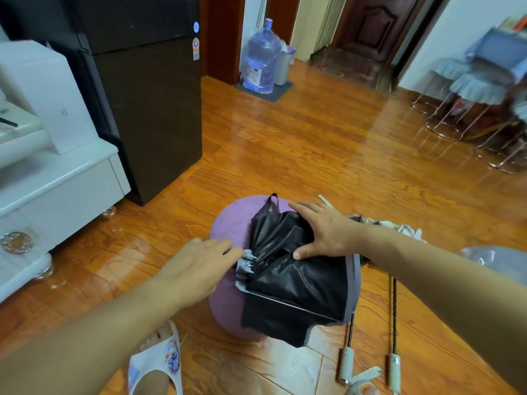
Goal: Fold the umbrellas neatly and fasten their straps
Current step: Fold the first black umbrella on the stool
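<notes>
Two flat hands, left [199,263] and right [322,229], pressed a black umbrella [293,269] overhanging a purple stool [233,220]; open floor [313,143] lay beyond.

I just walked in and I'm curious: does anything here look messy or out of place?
Yes. The black umbrella lies crumpled on the purple stool, its canopy spilling over the edge, strap unfastened. More umbrella parts lie scattered on the floor beside it.
</notes>
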Demonstrator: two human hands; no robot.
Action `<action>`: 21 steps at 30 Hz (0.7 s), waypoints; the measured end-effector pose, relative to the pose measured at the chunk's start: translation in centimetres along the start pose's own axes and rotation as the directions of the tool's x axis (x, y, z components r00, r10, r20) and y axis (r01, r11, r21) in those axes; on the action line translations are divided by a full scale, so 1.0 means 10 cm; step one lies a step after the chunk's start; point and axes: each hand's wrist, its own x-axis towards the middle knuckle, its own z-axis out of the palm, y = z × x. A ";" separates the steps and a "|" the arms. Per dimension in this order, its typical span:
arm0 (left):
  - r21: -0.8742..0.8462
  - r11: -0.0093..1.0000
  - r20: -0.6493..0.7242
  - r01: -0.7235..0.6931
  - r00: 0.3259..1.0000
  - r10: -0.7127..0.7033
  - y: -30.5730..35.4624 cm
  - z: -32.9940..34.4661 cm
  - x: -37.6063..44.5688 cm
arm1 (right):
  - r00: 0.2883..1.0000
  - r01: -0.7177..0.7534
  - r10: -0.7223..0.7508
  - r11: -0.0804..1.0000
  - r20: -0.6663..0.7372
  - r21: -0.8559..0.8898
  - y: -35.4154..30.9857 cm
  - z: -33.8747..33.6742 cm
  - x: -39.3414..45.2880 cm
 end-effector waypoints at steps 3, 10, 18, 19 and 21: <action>-0.003 1.000 0.021 -0.017 1.000 0.017 0.02 0.03 0.02 | 0.993 -0.073 0.057 0.984 0.100 0.163 0.10 0.05 0.02; -0.104 0.994 0.100 -0.023 0.994 0.033 0.05 0.01 0.02 | 0.963 -0.141 0.102 0.979 0.248 0.145 0.06 -0.02 0.32; -0.173 0.984 0.272 -0.037 0.959 0.084 0.01 0.02 0.14 | 0.938 -0.340 0.285 0.866 0.196 0.366 0.09 -0.26 0.96; -0.178 0.983 0.271 -0.040 0.959 0.088 0.00 0.02 0.15 | 0.925 -0.378 0.358 0.843 0.125 0.382 0.07 -0.25 1.08; -0.183 0.982 0.269 -0.039 0.959 0.088 -0.01 0.02 0.16 | 0.900 -0.429 0.424 0.832 0.095 0.350 0.01 -0.15 1.27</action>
